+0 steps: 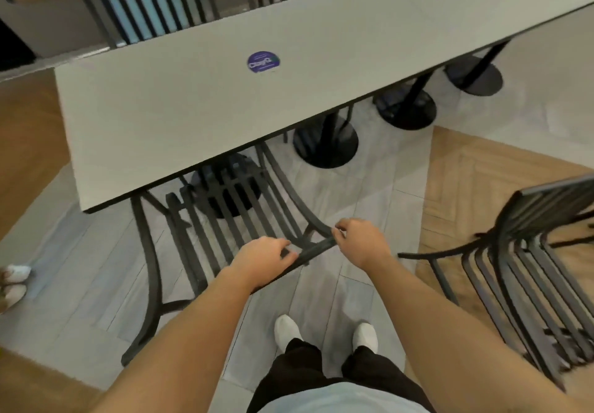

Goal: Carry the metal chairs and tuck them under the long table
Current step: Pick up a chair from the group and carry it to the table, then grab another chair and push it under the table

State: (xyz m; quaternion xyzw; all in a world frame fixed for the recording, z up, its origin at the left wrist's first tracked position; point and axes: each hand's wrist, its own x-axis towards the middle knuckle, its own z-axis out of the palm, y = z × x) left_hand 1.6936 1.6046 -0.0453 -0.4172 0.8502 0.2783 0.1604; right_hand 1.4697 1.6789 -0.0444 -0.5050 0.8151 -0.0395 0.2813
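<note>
Under the long table [180, 97] the slatted metal chair [221, 220] is half tucked; left hand [263, 260] and right hand [358, 240] both grasp its top rail; second chair [527, 268] waits aside, I judge

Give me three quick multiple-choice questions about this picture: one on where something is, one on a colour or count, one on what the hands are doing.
1. Where is the round sticker?
A. on the long table top
B. on the floor
C. on a chair seat

2. How many round table bases show under the long table?
A. one
B. two
C. four

3. What are the left hand and right hand doing?
A. hanging free
B. both gripping the top rail of the chair
C. pressing on the table

Answers: 1 A, the purple sticker sits on the pale top. 2 C, four dark discs stand in a row. 3 B, fingers curl round the rail.
</note>
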